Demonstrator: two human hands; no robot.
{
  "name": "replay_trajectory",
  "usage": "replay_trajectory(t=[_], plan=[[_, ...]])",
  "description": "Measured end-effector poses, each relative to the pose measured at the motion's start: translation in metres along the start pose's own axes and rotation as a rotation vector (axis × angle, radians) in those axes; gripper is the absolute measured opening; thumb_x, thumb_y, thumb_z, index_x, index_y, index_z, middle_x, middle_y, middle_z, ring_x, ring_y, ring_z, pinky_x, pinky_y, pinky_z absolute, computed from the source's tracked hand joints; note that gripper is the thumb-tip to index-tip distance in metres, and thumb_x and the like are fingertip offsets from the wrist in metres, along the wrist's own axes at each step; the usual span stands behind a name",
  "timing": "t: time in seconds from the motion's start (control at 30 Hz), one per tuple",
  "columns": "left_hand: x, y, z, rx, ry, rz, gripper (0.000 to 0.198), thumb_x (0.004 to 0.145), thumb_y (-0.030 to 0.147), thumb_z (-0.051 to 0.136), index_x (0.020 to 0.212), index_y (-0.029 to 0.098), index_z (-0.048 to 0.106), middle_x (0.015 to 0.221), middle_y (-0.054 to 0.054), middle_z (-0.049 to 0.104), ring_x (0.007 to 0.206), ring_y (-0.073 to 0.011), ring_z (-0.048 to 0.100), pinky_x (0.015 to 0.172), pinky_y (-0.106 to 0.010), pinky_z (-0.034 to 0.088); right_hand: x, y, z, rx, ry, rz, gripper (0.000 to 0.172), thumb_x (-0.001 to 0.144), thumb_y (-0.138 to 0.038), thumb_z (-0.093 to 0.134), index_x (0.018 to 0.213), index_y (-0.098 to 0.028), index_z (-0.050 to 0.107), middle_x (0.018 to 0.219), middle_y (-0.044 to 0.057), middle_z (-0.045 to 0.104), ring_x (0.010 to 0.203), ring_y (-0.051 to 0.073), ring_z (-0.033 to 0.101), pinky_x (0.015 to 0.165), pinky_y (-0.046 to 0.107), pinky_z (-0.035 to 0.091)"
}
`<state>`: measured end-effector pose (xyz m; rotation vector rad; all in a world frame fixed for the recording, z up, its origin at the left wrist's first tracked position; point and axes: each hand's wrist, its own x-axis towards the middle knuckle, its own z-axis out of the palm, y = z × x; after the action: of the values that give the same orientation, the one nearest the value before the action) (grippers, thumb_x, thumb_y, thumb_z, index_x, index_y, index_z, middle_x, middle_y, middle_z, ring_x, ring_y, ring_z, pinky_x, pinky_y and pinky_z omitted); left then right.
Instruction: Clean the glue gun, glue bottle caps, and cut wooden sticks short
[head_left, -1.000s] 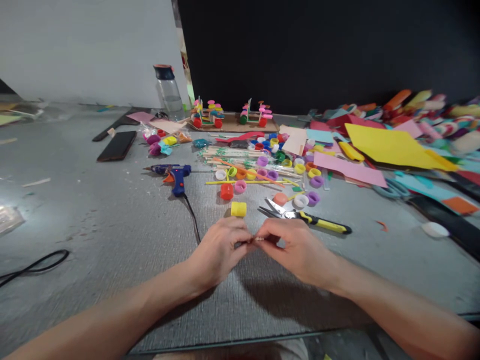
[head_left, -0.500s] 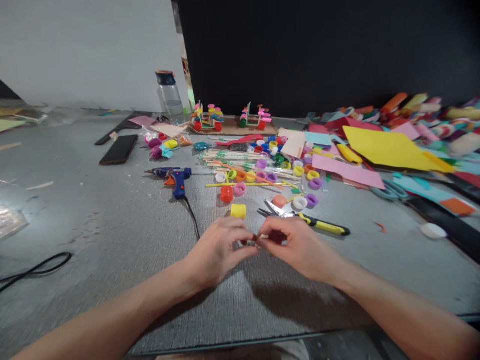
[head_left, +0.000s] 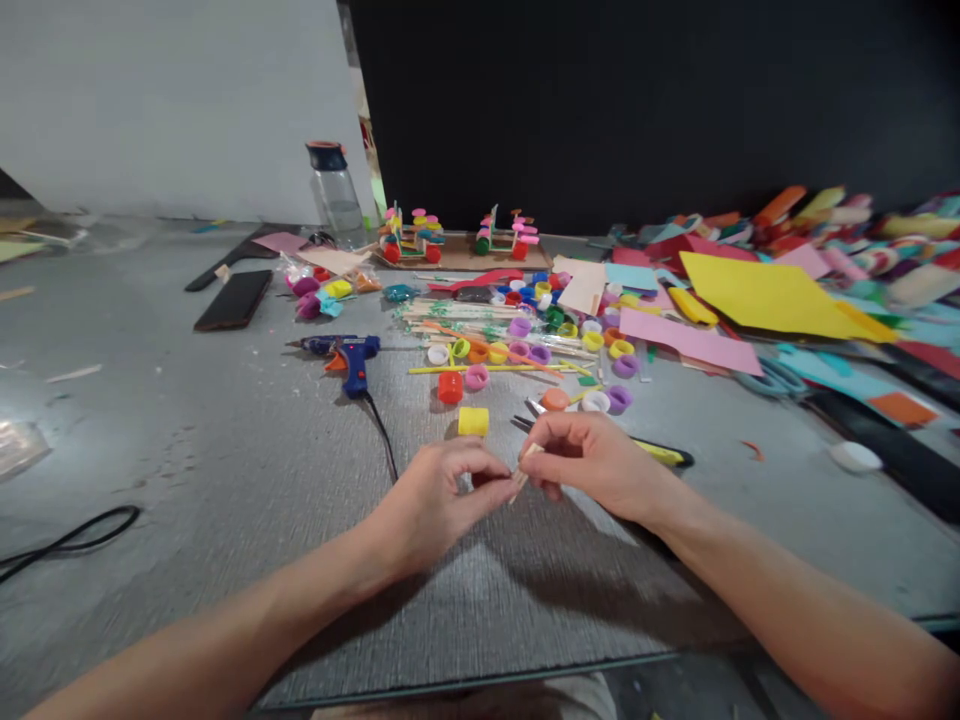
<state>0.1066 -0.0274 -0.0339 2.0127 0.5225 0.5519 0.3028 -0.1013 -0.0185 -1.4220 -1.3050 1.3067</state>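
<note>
Between both hands, over the near middle of the table, are short pale wooden stick pieces (head_left: 523, 476). My left hand (head_left: 442, 500) pinches their lower left side between thumb and fingers. From the upper right, my right hand (head_left: 600, 468) pinches the same pieces with its fingertips; how many there are I cannot tell. Just beyond my left hand is a yellow bottle-cap roll (head_left: 473, 421). Partly hidden behind my right hand lie scissors with a yellow and black handle (head_left: 664, 453). A red cap roll (head_left: 450, 387) stands a little farther back.
A blue hot glue gun (head_left: 352, 360) lies at left, its cord running towards my left forearm. Behind are loose coloured caps (head_left: 517, 327), thin sticks (head_left: 465, 312) and two small wheeled models (head_left: 412, 236). Coloured sheets (head_left: 772, 292) spread at right; a bottle (head_left: 337, 200) stands at the back.
The stick pieces have turned from lying roughly level to slanting, and show more clearly. My right hand has shifted and rotated, covering more of the scissors. The view has moved slightly.
</note>
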Motion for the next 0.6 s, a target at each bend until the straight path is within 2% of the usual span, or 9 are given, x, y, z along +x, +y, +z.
replay_trajectory(t=[0.2,0.4,0.5,0.6], plan=[[0.000,-0.001,0.001,-0.057,-0.015,-0.056,0.012,0.086,0.017,0.069,0.076,0.019,0.074,0.075,0.001,0.069,0.069,-0.0136,0.059,0.067,-0.027,0.046,-0.003,0.000,0.006,-0.035,0.042,-0.046,0.015,0.082,-0.031,0.070,0.076,-0.020,0.063,0.061,-0.005,0.061,0.053,0.010,0.056,0.051,0.024,0.045],[-0.002,0.001,0.001,0.000,-0.011,-0.042,0.015,0.087,0.014,0.068,0.073,0.018,0.072,0.070,0.003,0.066,0.067,-0.0122,0.058,0.064,-0.026,0.043,-0.003,0.000,0.007,0.002,-0.029,-0.012,0.014,0.082,-0.030,0.070,0.077,-0.018,0.064,0.065,-0.004,0.062,0.055,0.009,0.056,0.054,0.024,0.046],[-0.004,0.001,-0.002,0.110,-0.017,0.009,0.016,0.090,0.014,0.068,0.074,0.017,0.071,0.070,0.002,0.063,0.067,-0.0125,0.057,0.063,-0.026,0.041,-0.002,-0.001,0.000,-0.065,-0.071,-0.015,0.015,0.084,-0.032,0.070,0.080,-0.018,0.066,0.064,-0.004,0.061,0.056,0.010,0.055,0.055,0.025,0.045],[-0.003,0.001,-0.008,0.336,-0.017,0.096,0.018,0.094,0.017,0.066,0.076,0.015,0.070,0.072,0.000,0.061,0.073,-0.0158,0.058,0.066,-0.029,0.041,-0.005,-0.008,-0.019,-0.290,0.062,-0.149,0.018,0.088,-0.038,0.069,0.085,-0.020,0.069,0.075,0.000,0.068,0.066,0.013,0.060,0.062,0.027,0.047]])
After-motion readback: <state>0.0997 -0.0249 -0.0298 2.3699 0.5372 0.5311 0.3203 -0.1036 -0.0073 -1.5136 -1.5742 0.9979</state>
